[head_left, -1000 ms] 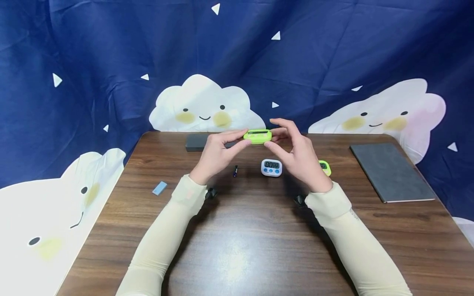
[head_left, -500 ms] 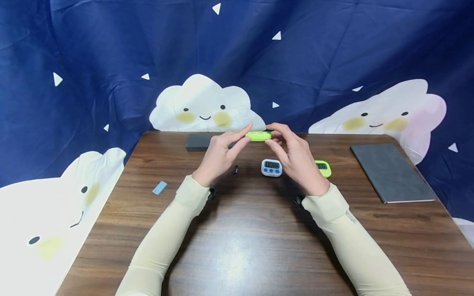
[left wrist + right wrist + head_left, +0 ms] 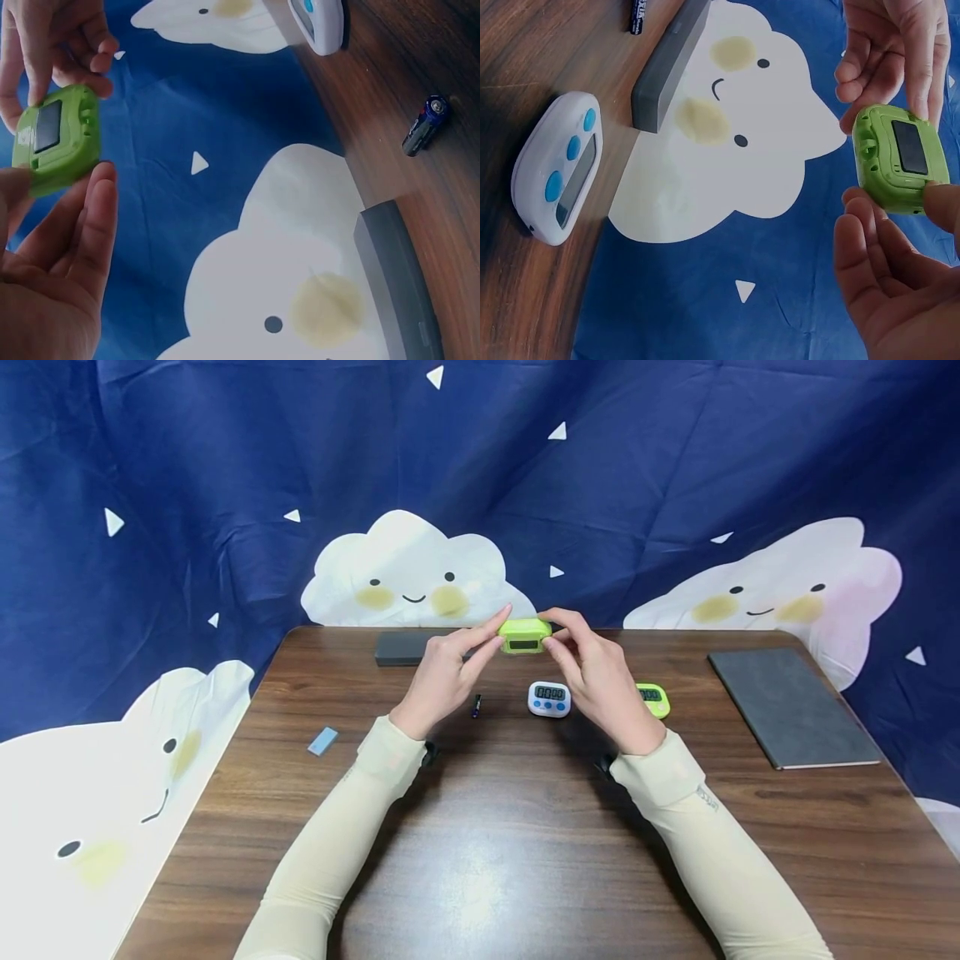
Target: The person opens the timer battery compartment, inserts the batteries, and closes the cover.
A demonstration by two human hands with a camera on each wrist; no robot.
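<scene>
Together, we are holding a green timer (image 3: 523,636) above the far edge of the wooden table (image 3: 525,843), our left hand (image 3: 444,675) and right hand (image 3: 600,677) pinching its ends, while a white timer (image 3: 549,699) and a battery (image 3: 476,706) are lying below

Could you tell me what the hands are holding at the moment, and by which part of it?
Both hands hold one green timer above the table: the left hand pinches its left end, the right hand its right end.
</scene>
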